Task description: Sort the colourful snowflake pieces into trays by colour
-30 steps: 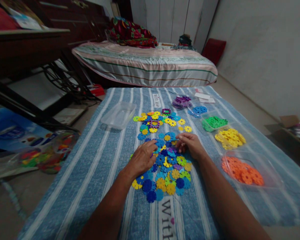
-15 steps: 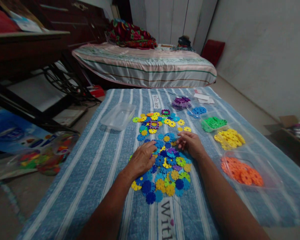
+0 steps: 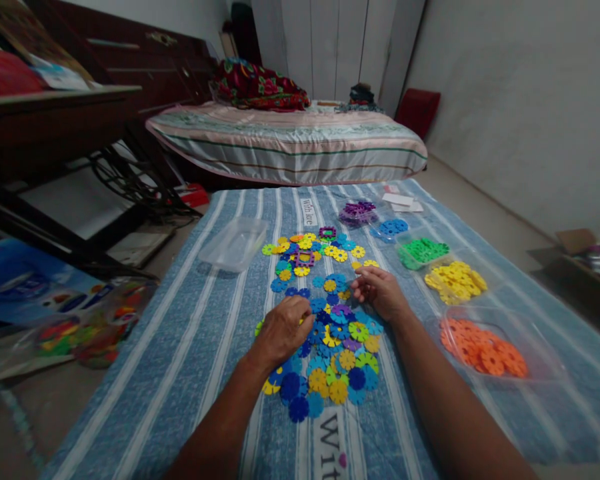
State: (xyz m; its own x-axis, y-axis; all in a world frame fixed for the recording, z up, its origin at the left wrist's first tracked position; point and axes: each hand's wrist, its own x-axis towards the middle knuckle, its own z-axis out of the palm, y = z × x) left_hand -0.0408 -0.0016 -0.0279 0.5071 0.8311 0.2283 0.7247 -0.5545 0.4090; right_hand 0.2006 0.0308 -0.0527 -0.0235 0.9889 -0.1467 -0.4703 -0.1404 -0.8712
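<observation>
A heap of mixed-colour plastic flower discs (image 3: 330, 347) lies on the blue striped cloth (image 3: 190, 333). My left hand (image 3: 283, 327) rests on the heap's left side with its fingers curled down over the discs. At the heap's upper right, my right hand (image 3: 377, 291) has its fingers pinched together on small discs; what it grips is too small to name. A second scatter of discs (image 3: 313, 250) lies just beyond both hands.
An empty clear tub (image 3: 234, 243) sits at the left. On the right are clear tubs of sorted discs: purple (image 3: 359, 212), blue (image 3: 390, 228), green (image 3: 421, 251), yellow (image 3: 453, 280), orange (image 3: 483, 347). A bed (image 3: 290, 140) stands behind, a dark table (image 3: 40, 127) at the left.
The view has tilted down a little. My left hand has curled its fingers in and pulled back slightly over the discs. My right hand stays at the heap's upper right.
</observation>
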